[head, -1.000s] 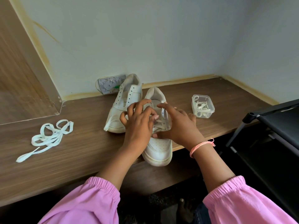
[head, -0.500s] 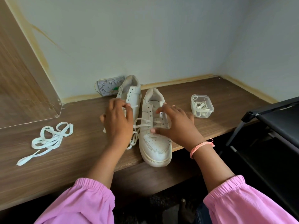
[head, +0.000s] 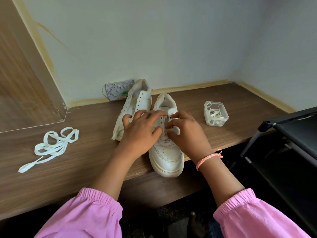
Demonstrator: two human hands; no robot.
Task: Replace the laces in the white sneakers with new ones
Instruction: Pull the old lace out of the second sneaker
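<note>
Two white sneakers stand on the wooden shelf [head: 85, 170]. The left sneaker [head: 137, 102] sits further back with bare eyelets. The right sneaker [head: 169, 155] has its toe at the shelf's front edge, and a white lace [head: 165, 137] is threaded through its lower eyelets. My left hand [head: 140, 133] lies spread over that sneaker's left side, fingers reaching towards the tongue. My right hand [head: 186, 133] has its fingers curled and pinches the lace near the right eyelets. Both hands hide most of the lacing.
A loose white lace [head: 51, 146] lies tangled on the shelf at the left. A small clear plastic box [head: 216, 114] with laces stands right of the sneakers. A patterned packet [head: 116, 90] leans on the wall. A black rack [head: 291, 133] stands at the right.
My left hand, which was out to the left pulling the lace, has come back right onto the right sneaker. My right hand stays at the eyelets.
</note>
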